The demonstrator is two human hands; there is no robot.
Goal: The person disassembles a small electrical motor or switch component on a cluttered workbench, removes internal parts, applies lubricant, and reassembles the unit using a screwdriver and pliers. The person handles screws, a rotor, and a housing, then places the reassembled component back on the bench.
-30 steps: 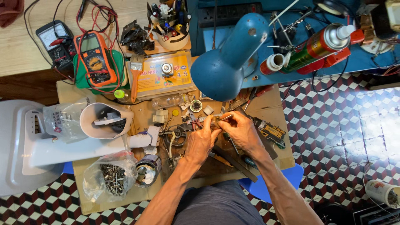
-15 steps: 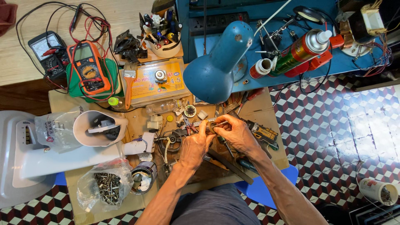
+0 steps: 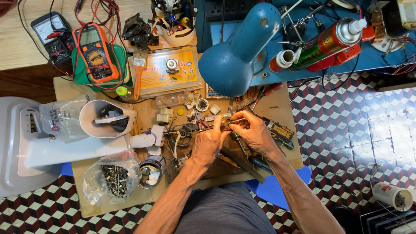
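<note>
Small repair workshop: orange meter (image 3: 96, 54), blue lamp (image 3: 238, 52), bag of screws (image 3: 113, 178), tools all over wooden table (image 3: 65, 89).

Blue lamp (image 3: 236, 47) close above hands (image 3: 232, 136)

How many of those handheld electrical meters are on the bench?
2, both at the far left of the bench, beyond the hands: an orange multimeter lying on a green pad, and a black dial meter just left of it. Clutter may hide others.
</note>
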